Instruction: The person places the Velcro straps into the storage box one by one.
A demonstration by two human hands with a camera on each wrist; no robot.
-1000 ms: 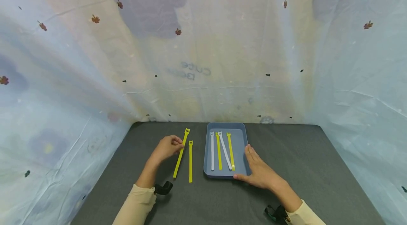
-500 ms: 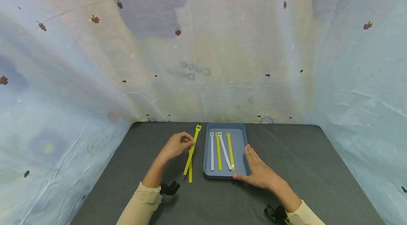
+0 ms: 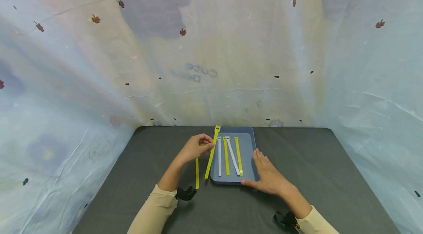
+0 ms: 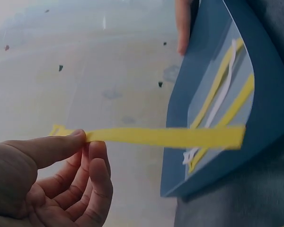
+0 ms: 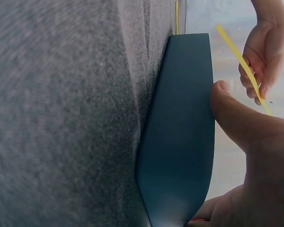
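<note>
My left hand (image 3: pixel 195 149) pinches a yellow cable tie (image 3: pixel 211 157) between thumb and fingers, its slotted head pointing away. The tie slants over the left rim of a blue-grey tray (image 3: pixel 248 153); in the left wrist view its tail crosses in front of the tray. Two white cable ties (image 3: pixel 219 157) and two yellow ones lie inside, roughly lengthwise, one white tie leaning across a yellow one. My right hand (image 3: pixel 269 177) rests against the tray's right near corner with fingers extended, the thumb (image 5: pixel 222 90) at the rim. Another yellow cable tie (image 3: pixel 196 175) lies left of the tray, partly behind my left hand.
A dark grey cloth (image 3: pixel 317 175) covers the table under the tray. Pale patterned sheeting (image 3: pixel 211 90) hangs behind the table and along both sides. A black strap mount (image 3: pixel 186 193) sits at the left wrist, another at the right.
My left hand has carried the yellow cable tie rightward, past the one lying on the table, to the tray's left rim. The right hand stays at the tray, which has not moved.
</note>
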